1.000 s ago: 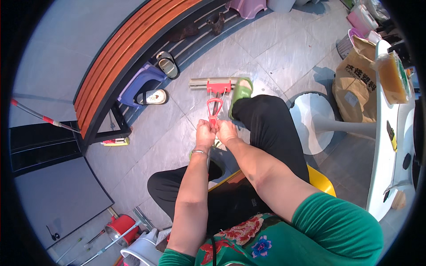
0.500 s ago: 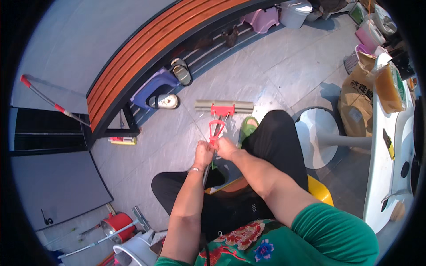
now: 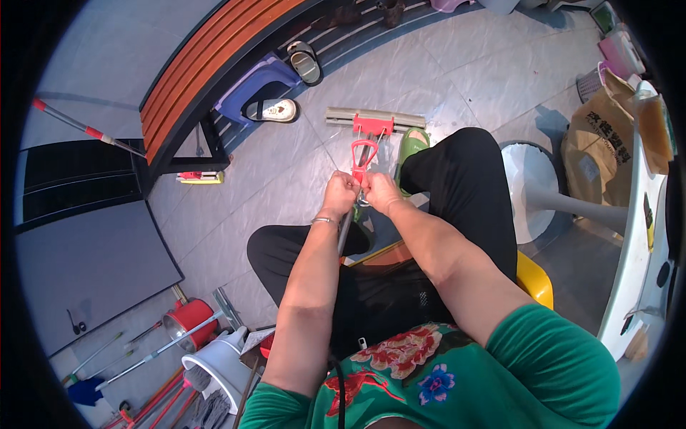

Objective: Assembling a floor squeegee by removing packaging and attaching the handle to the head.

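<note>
A sponge mop [image 3: 373, 127] lies out in front of me, its red head and long grey roller resting on the tiled floor. Its metal pole runs back between my knees, and a red loop-shaped lever [image 3: 363, 154] sits on the pole. My left hand [image 3: 340, 194] is closed round the pole just below that lever. Close beside it, my right hand [image 3: 382, 191] has its fingers pinched at the lever's lower end. The fingertips of both hands nearly meet, and part of the grip is hidden behind them.
A green slipper [image 3: 413, 146] is beside the mop head. Left of it stand a purple stool [image 3: 250, 82] and shoes under a slatted bench [image 3: 214, 64]. White table [image 3: 620, 286], its round base and a paper bag [image 3: 600, 143] are right. Buckets and mops [image 3: 221, 361] crowd the lower left.
The whole view has shifted, so the mop, hands and floor things appear higher, and more of the mops at lower left shows. Both hands remain at the red lever.
</note>
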`<state>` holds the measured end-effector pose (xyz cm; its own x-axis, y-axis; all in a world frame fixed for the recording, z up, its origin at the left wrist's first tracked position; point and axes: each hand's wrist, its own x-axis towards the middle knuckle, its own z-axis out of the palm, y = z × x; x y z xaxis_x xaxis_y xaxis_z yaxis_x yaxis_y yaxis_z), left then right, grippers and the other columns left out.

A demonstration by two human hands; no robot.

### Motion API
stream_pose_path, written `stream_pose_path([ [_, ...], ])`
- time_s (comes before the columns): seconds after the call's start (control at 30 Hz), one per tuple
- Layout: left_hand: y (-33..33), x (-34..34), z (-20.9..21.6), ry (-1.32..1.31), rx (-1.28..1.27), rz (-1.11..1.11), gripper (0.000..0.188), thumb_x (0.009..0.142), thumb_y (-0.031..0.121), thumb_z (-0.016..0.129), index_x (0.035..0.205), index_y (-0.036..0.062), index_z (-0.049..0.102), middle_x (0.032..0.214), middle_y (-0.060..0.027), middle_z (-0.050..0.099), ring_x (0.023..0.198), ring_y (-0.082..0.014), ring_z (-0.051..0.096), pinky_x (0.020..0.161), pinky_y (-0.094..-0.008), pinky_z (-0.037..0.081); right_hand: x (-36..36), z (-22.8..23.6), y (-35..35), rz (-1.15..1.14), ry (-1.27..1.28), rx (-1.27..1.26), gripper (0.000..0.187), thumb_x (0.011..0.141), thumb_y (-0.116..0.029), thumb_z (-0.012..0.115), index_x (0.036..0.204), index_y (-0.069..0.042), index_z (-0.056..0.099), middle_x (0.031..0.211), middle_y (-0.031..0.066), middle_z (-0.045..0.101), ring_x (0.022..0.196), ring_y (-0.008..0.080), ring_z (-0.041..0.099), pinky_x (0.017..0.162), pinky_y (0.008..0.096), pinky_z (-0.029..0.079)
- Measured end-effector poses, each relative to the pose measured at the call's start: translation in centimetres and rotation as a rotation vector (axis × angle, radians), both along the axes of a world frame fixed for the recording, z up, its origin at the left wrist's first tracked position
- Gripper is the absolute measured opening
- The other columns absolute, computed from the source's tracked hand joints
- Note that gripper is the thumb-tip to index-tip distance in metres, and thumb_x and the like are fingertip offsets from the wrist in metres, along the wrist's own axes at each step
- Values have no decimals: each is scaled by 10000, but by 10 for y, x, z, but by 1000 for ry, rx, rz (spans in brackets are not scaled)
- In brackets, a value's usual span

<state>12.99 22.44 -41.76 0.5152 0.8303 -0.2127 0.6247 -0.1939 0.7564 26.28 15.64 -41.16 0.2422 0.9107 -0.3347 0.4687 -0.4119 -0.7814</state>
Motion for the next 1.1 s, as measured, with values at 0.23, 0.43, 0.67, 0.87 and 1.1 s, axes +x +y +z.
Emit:
stream_pose_path([
  [0.23,3,-4,-12,32,-155,39,75,715,26,651,678,-21,605,734,-77,560,625,-153,540,555,-302,459,3,12,-3,51,-29,35,93,760,-73,570,842,-49,607,800,218,630,806,409,607,715,482,488],
  [0.43,5,-2,-18,53,-206,83,96,702,44,679,744,-28,632,849,-158,599,769,-251,623,691,-354,506,8,2,-1,206,-111,107,65,746,-63,575,807,-41,582,757,213,618,762,412,601,678,488,482],
  [0.67,-1,3,-10,-44,-152,69,41,743,-4,623,712,-26,605,716,-61,572,567,-127,542,518,-282,462,13,-3,3,230,-112,75,67,744,-73,580,800,-38,591,761,214,622,779,403,611,689,478,487],
  [0.87,8,-5,-28,20,-165,-13,74,722,40,671,745,-25,643,765,-108,587,659,-189,598,577,-323,493,10,1,5,102,52,-100,114,752,-96,598,846,-33,604,857,219,641,875,402,612,760,469,496],
  [1.1,-1,20,46,306,-12,-131,163,649,101,717,806,63,699,960,-125,601,875,-278,610,762,-339,501,4,-2,-1,-103,142,-169,101,719,-65,643,802,-13,619,831,196,659,798,355,653,710,427,528],
])
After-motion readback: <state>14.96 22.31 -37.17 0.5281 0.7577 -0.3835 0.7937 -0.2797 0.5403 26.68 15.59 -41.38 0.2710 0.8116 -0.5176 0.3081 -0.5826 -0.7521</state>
